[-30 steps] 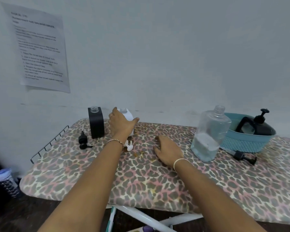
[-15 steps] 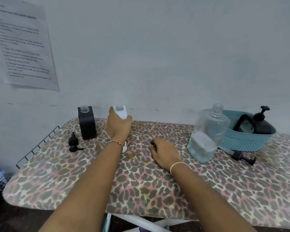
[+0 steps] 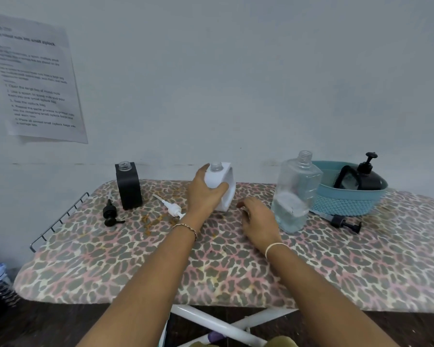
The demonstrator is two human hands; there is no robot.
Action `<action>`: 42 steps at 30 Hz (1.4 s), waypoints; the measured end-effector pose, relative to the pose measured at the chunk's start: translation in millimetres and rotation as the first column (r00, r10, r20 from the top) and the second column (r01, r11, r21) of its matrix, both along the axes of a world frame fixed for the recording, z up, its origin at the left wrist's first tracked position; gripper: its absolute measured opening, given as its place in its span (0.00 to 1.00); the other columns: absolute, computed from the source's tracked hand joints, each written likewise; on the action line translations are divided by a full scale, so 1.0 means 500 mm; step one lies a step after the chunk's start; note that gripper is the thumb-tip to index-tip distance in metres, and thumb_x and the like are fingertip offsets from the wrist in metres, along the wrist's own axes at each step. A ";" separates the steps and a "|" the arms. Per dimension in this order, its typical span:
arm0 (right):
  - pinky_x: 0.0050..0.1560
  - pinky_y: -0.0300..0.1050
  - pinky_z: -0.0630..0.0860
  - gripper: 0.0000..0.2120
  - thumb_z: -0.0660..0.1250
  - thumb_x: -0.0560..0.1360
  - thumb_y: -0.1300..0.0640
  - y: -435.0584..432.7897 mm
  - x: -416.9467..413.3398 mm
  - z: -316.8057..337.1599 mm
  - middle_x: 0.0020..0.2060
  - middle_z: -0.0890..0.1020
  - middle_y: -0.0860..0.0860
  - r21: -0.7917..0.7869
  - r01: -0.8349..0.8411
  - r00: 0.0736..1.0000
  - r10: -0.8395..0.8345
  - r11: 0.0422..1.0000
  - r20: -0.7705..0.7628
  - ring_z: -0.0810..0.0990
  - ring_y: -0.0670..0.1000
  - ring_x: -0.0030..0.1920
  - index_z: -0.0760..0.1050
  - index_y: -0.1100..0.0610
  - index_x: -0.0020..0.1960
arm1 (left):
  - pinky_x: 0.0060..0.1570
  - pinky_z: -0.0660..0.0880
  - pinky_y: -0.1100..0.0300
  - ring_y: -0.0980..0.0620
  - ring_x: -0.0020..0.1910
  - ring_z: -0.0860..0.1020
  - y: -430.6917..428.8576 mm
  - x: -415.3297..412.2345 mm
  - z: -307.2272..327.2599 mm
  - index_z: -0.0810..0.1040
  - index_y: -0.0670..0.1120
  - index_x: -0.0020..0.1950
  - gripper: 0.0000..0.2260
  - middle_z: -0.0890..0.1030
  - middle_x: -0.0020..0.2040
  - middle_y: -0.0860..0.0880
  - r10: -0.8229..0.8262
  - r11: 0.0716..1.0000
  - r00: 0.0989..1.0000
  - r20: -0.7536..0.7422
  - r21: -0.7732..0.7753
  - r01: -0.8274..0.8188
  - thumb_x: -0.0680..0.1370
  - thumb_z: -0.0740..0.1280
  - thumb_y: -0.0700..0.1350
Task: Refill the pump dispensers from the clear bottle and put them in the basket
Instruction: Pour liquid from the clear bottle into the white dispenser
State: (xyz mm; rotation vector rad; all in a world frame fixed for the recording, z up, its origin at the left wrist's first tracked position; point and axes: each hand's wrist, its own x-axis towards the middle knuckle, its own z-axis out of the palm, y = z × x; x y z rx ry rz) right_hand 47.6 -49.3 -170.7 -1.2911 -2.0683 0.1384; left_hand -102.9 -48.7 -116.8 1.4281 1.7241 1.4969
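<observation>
My left hand (image 3: 203, 196) grips a white square dispenser bottle (image 3: 226, 189) with its neck uncapped, tilted a little and held near the middle of the board. Its white pump (image 3: 171, 209) lies loose on the cover to the left. My right hand (image 3: 259, 222) hovers empty, fingers apart, just right of the white bottle. The clear bottle (image 3: 296, 194), uncapped and about a third full, stands to the right. A black square dispenser (image 3: 128, 186) stands uncapped at back left, its black pump (image 3: 110, 213) lying beside it. A blue basket (image 3: 346, 200) at the right holds a black pump dispenser (image 3: 366, 176).
Everything sits on a leopard-print ironing board (image 3: 211, 266) against a white wall. A wire rack (image 3: 58, 221) ends the board on the left. Another black pump (image 3: 343, 222) lies in front of the basket. A printed sheet (image 3: 35, 81) hangs on the wall.
My left hand closed on the white bottle and carried it to the right, toward the clear bottle, uncovering the white pump. My right hand lifted slightly off the board.
</observation>
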 end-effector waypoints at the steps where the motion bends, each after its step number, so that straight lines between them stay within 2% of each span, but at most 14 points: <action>1: 0.47 0.46 0.76 0.10 0.64 0.74 0.69 -0.003 0.010 0.002 0.47 0.79 0.52 0.037 0.027 0.999 -0.026 0.999 -0.023 0.78 0.52 0.46 0.78 0.59 0.52 | 0.51 0.71 0.60 0.51 0.58 0.74 -0.005 0.009 -0.005 0.69 0.50 0.71 0.28 0.75 0.64 0.50 -0.016 1.000 1.000 -0.002 -0.004 0.016 0.72 0.71 0.45; 4: 0.40 0.44 0.76 0.09 0.68 0.70 0.70 -0.015 0.039 0.013 0.42 0.80 0.51 0.142 0.101 0.993 -0.090 0.985 -0.082 0.78 0.52 0.41 0.78 0.59 0.46 | 0.50 0.69 0.62 0.53 0.57 0.74 -0.020 0.035 -0.020 0.70 0.51 0.71 0.28 0.76 0.63 0.51 -0.037 0.999 0.999 -0.035 -0.022 0.036 0.72 0.72 0.45; 7: 0.37 0.44 0.76 0.07 0.73 0.68 0.65 -0.032 0.072 0.020 0.37 0.80 0.50 0.255 0.166 0.986 -0.156 0.953 -0.057 0.77 0.51 0.38 0.77 0.57 0.41 | 0.50 0.70 0.62 0.52 0.59 0.75 -0.032 0.058 -0.035 0.72 0.51 0.70 0.27 0.77 0.63 0.52 -0.066 0.998 0.997 -0.034 -0.015 0.065 0.71 0.72 0.45; 9: 0.39 0.44 0.74 0.06 0.74 0.68 0.62 -0.039 0.093 0.019 0.36 0.79 0.49 0.317 0.235 0.972 -0.225 0.919 -0.068 0.76 0.51 0.38 0.77 0.56 0.40 | 0.53 0.71 0.61 0.53 0.59 0.74 -0.040 0.071 -0.039 0.70 0.51 0.72 0.29 0.76 0.64 0.52 -0.073 0.997 0.997 -0.037 -0.026 0.072 0.71 0.72 0.45; 11: 0.43 0.43 0.66 0.07 0.75 0.68 0.59 -0.044 0.109 0.015 0.37 0.79 0.48 0.342 0.337 0.941 -0.303 0.877 -0.151 0.76 0.51 0.39 0.77 0.55 0.41 | 0.59 0.72 0.58 0.51 0.63 0.73 -0.043 0.082 -0.041 0.68 0.51 0.73 0.31 0.74 0.67 0.51 -0.087 0.996 0.995 -0.042 -0.028 0.086 0.71 0.73 0.46; 13: 0.45 0.43 0.63 0.11 0.76 0.67 0.57 -0.049 0.118 0.015 0.40 0.77 0.50 0.284 0.457 0.877 -0.373 0.843 -0.304 0.76 0.52 0.42 0.75 0.56 0.44 | 0.59 0.71 0.60 0.50 0.64 0.73 -0.047 0.092 -0.040 0.68 0.52 0.74 0.31 0.74 0.68 0.51 -0.110 0.994 0.993 -0.039 -0.025 0.109 0.72 0.72 0.45; 16: 0.57 0.49 0.68 0.26 0.78 0.65 0.53 -0.044 0.127 0.025 0.53 0.74 0.54 0.047 0.544 0.746 -0.458 0.838 -0.484 0.73 0.55 0.55 0.70 0.58 0.57 | 0.54 0.68 0.64 0.52 0.61 0.74 -0.053 0.106 -0.039 0.69 0.54 0.72 0.28 0.75 0.66 0.52 -0.116 0.993 0.993 -0.037 -0.019 0.116 0.72 0.71 0.44; 19: 0.68 0.52 0.66 0.43 0.80 0.62 0.50 -0.020 0.136 0.036 0.65 0.66 0.56 -0.126 0.485 0.668 -0.459 0.865 -0.585 0.66 0.56 0.67 0.61 0.60 0.68 | 0.53 0.67 0.64 0.56 0.56 0.72 -0.058 0.117 -0.039 0.71 0.54 0.71 0.27 0.76 0.65 0.53 -0.114 0.993 0.993 -0.035 -0.017 0.114 0.73 0.71 0.44; 21: 0.70 0.52 0.65 0.48 0.81 0.61 0.50 0.001 0.142 0.039 0.68 0.65 0.56 -0.194 0.415 0.666 -0.442 0.889 -0.601 0.65 0.56 0.69 0.58 0.60 0.72 | 0.52 0.67 0.65 0.58 0.54 0.72 -0.058 0.118 -0.039 0.71 0.54 0.70 0.27 0.76 0.64 0.54 -0.113 0.994 0.992 -0.050 -0.021 0.112 0.73 0.72 0.46; 24: 0.66 0.53 0.70 0.47 0.82 0.60 0.50 0.026 0.147 0.046 0.65 0.70 0.55 -0.246 0.331 0.675 -0.411 0.911 -0.613 0.71 0.56 0.65 0.61 0.58 0.70 | 0.51 0.69 0.64 0.54 0.57 0.75 -0.059 0.115 -0.044 0.70 0.55 0.71 0.28 0.76 0.64 0.53 -0.121 0.993 0.988 -0.101 -0.023 0.119 0.72 0.72 0.46; 29: 0.59 0.50 0.74 0.37 0.81 0.61 0.49 0.039 0.147 0.061 0.59 0.77 0.53 -0.271 0.298 0.640 -0.403 0.915 -0.654 0.76 0.55 0.59 0.66 0.55 0.63 | 0.49 0.76 0.57 0.48 0.56 0.78 -0.056 0.115 -0.057 0.66 0.58 0.72 0.30 0.77 0.63 0.52 -0.078 0.997 0.969 -0.236 -0.009 0.078 0.71 0.71 0.47; 36: 0.52 0.42 0.73 0.26 0.79 0.63 0.52 0.021 0.125 0.082 0.50 0.78 0.47 -0.211 0.277 0.724 -0.349 0.937 -0.595 0.77 0.50 0.52 0.71 0.53 0.56 | 0.51 0.76 0.55 0.47 0.58 0.77 -0.054 0.105 -0.057 0.64 0.56 0.74 0.33 0.77 0.63 0.51 0.003 0.999 0.982 -0.189 -0.031 -0.009 0.71 0.72 0.48; 39: 0.52 0.46 0.76 0.27 0.78 0.64 0.50 0.019 0.108 0.089 0.53 0.80 0.49 -0.163 0.265 0.817 -0.311 0.950 -0.486 0.78 0.52 0.52 0.72 0.52 0.59 | 0.48 0.74 0.57 0.47 0.56 0.77 -0.059 0.071 -0.054 0.66 0.55 0.72 0.30 0.78 0.61 0.50 0.075 0.997 0.987 -0.145 -0.014 -0.078 0.72 0.72 0.47; 42: 0.49 0.49 0.78 0.27 0.76 0.66 0.50 0.015 0.088 0.101 0.55 0.81 0.50 -0.097 0.248 0.915 -0.266 0.964 -0.302 0.80 0.55 0.53 0.71 0.51 0.62 | 0.52 0.76 0.52 0.46 0.57 0.77 -0.066 0.036 -0.052 0.66 0.55 0.72 0.30 0.78 0.61 0.50 0.119 0.992 0.985 -0.127 -0.013 -0.122 0.72 0.71 0.47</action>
